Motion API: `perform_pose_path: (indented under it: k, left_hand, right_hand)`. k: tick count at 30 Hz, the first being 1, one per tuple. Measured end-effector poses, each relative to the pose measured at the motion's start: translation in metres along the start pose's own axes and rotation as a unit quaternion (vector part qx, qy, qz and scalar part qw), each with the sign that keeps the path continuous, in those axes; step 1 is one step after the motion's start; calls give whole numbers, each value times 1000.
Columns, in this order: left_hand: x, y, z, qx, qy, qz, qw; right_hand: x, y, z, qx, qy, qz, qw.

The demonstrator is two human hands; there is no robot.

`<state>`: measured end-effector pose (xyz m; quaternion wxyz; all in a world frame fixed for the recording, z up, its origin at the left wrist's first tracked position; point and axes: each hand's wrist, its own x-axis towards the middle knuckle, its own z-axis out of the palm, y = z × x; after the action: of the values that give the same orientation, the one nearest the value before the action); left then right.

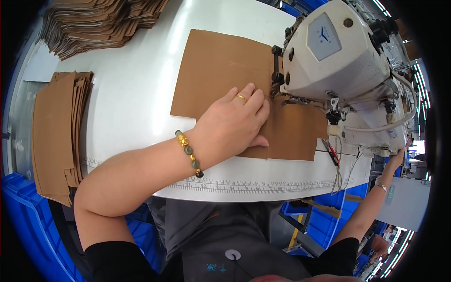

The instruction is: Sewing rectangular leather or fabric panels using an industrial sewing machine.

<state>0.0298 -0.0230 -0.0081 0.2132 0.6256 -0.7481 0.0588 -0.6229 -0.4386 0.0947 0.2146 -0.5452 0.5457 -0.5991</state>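
A flat brown panel (221, 70), leather-like, lies on the white table under the sewing machine (336, 56). My left hand (237, 117) rests on the panel, just left of the needle area. Its fingers are slightly bent and its thumb is spread, pressing on the surface without gripping anything. At the far right edge of the view, my right hand (403, 149) reaches to the machine's right end. Its fingers are mostly hidden there, so what they touch does not show. Red-handled thread snips (332, 151) lie by the panel's near right corner.
Tall stacks of brown panels stand on the left: one far pile (98, 23) and one nearer pile (54, 136). A printed ruler (225, 185) runs along the table's front edge. Loose thread (338, 174) hangs by the machine. Blue bins (28, 207) sit below.
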Motion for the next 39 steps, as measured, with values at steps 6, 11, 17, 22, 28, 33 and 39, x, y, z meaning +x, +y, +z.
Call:
perform_pose_path:
  k: [6,11,17,22,28,33,39]
  left_hand:
    - [1,-1,2,12,10,-2,1000]
    - [2,-2,1,9,7,1,1000]
    - [2,-4,1,6,14,9,1000]
    - [3,-5,-2,-2,-2,15,1000]
    - [4,-5,-4,-13,-4,14,1000]
    - [4,-5,-4,-10,-6,13,1000]
    - [4,-5,-4,-14,-2,11,1000]
  right_hand:
    - [-5,-2,6,-6,3,5,1000]
    - [0,-3,1,-7,-1,2,1000]
    - [-8,-3,5,9,-1,-20,1000]
    - [-18,-3,16,4,30,8,999]
    - [-21,-3,16,40,15,-7,999]
    - [-32,-9,25,51,15,-10,999]
    - [-40,-15,30,35,14,-13,999]
